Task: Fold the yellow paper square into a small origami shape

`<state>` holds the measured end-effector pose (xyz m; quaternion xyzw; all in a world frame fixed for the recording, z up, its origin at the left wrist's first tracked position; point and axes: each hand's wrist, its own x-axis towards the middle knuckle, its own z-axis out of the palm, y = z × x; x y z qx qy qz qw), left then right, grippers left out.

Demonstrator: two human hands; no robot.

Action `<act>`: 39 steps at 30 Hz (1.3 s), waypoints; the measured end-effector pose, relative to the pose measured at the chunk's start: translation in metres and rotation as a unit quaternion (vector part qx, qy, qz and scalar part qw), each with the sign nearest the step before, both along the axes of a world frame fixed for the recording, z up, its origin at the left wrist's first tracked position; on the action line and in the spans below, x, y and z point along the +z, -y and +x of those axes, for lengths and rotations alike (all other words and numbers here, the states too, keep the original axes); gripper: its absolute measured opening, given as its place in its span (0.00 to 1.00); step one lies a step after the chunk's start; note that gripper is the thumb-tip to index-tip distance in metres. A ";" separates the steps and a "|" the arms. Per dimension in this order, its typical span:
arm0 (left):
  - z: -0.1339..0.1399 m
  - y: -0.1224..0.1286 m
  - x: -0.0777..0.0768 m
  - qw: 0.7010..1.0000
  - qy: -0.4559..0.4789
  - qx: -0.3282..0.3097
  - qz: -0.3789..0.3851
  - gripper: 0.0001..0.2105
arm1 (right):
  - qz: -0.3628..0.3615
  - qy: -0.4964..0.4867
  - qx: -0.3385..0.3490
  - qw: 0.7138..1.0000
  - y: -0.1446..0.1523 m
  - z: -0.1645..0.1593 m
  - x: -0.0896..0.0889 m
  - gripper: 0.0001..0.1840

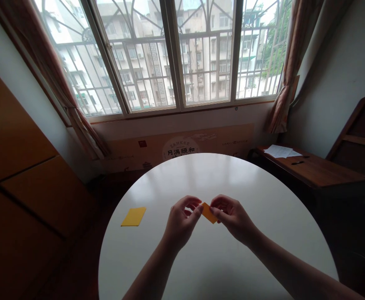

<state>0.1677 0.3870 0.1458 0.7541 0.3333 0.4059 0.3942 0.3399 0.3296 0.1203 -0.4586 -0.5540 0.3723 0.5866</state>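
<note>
A small folded piece of orange-yellow paper (pixel 209 214) is held up above the white round table (pixel 219 262). My left hand (pixel 184 218) pinches its left corner between thumb and fingers. On the opposite side, my right hand (pixel 230 214) grips the upper right edge, thumb toward me. The fingertips behind the paper are partly hidden. Farther left on the tabletop lies a flat square of yellow paper (pixel 133 216), apart from both hands.
A wooden bench (pixel 322 168) at the right bears white sheets (pixel 282 151) and a dark pen-like item (pixel 297 163). Behind the table a printed cardboard panel (pixel 126 148) leans under the barred window. An orange-brown cabinet (pixel 20 208) stands at the left.
</note>
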 end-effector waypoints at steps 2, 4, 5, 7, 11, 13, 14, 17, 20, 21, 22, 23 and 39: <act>0.001 0.001 -0.001 0.999 -0.025 -0.018 0.039 0.06 | 0.003 0.034 0.003 0.999 0.000 -0.001 -0.001 0.10; 0.002 0.002 -0.003 0.997 -0.045 -0.031 0.058 0.04 | 0.005 0.063 0.010 0.998 0.000 -0.001 -0.002 0.09; 0.003 0.002 -0.003 0.997 -0.049 -0.037 0.056 0.04 | 0.006 0.073 0.015 0.997 0.000 -0.001 -0.003 0.09; 0.003 0.001 -0.005 0.997 -0.047 -0.043 0.037 0.05 | 0.006 0.080 0.021 0.997 0.000 -0.001 -0.003 0.08; 0.003 -0.003 -0.006 0.998 -0.030 -0.054 -0.003 0.07 | 0.001 0.087 0.034 0.996 -0.001 0.001 -0.002 0.06; 0.003 -0.004 -0.007 0.997 -0.024 -0.063 -0.022 0.08 | -0.005 0.099 0.037 0.994 -0.002 0.001 -0.001 0.04; 0.004 -0.004 -0.008 0.997 -0.023 -0.066 -0.027 0.08 | -0.007 0.104 0.036 0.994 -0.003 0.001 -0.002 0.04; 0.006 -0.002 -0.009 0.997 -0.019 -0.072 -0.036 0.09 | -0.003 0.114 0.026 0.993 -0.004 -0.001 -0.004 0.02; 0.007 0.000 -0.010 0.995 -0.010 -0.081 -0.061 0.09 | 0.000 0.118 0.026 0.993 -0.006 -0.003 -0.009 0.03; 0.008 0.000 -0.010 0.994 -0.009 -0.083 -0.070 0.09 | -0.004 0.116 0.031 0.993 -0.006 -0.003 -0.010 0.03; 0.008 0.000 -0.011 0.993 -0.010 -0.083 -0.077 0.09 | -0.009 0.112 0.037 0.993 -0.007 -0.003 -0.011 0.03; 0.008 0.000 -0.011 0.993 -0.011 -0.082 -0.083 0.09 | -0.015 0.108 0.044 0.993 -0.007 -0.003 -0.012 0.03; 0.002 -0.006 -0.006 0.987 0.037 -0.064 -0.146 0.10 | -0.044 0.104 0.089 0.990 -0.006 0.003 -0.008 0.03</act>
